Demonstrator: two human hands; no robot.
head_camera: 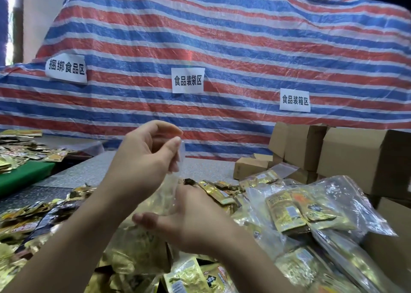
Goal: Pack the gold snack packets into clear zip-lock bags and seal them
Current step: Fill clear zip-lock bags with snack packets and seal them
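My left hand (146,157) is raised over the table and pinches the top edge of a clear zip-lock bag (165,198) between thumb and fingers. The bag hangs down from it, with gold showing through the plastic. Lower down, my right hand (191,217) touches the bag's lower part, thumb stretched out to the left and fingers straight. Loose gold snack packets (186,277) lie heaped under both hands.
Filled clear bags of gold packets (311,214) are piled at the right. Cardboard boxes (355,154) stand behind them. More packets (29,223) cover the left, past a green surface (24,174). A striped tarp (222,48) with paper labels closes off the back.
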